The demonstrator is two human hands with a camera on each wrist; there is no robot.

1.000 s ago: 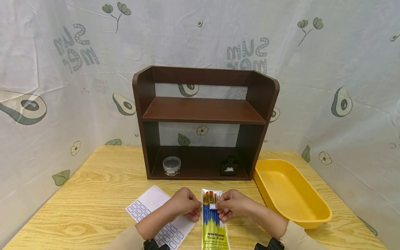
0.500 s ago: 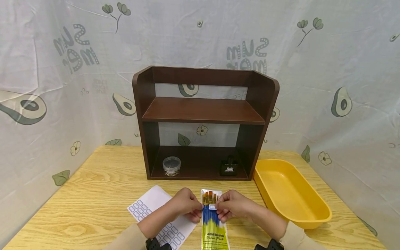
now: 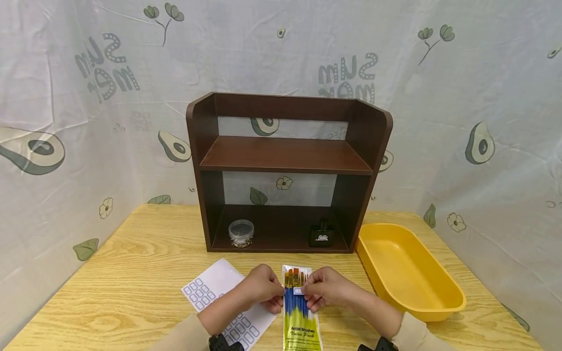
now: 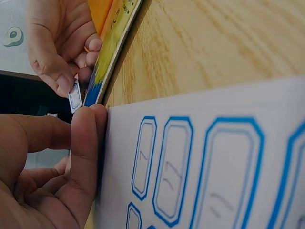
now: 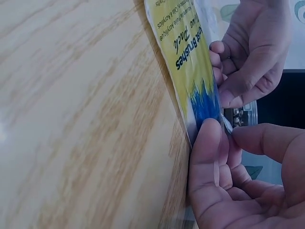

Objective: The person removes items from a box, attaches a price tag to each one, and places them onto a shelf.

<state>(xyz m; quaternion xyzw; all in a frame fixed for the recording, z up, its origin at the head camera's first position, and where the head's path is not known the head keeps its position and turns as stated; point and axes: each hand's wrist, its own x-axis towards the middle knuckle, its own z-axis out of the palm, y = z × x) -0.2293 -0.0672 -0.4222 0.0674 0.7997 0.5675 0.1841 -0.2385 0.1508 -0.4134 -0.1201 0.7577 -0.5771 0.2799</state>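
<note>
Right hand (image 3: 327, 292) pinches a small label (image 3: 299, 291) onto the brush pack (image 3: 300, 312); left hand (image 3: 263, 290) pinches the pack's edge. The label could go on crooked or creased if the pack slides toward the sticker sheet (image 3: 221, 300).

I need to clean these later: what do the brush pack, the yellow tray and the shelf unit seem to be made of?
Brush pack: glossy clear plastic sleeve over a printed card, judging by its sheen.
Yellow tray: moulded plastic, smooth and evenly coloured, with rounded corners.
Shelf unit: dark brown board with a faint grain; wood or laminate, cannot tell which.
</note>
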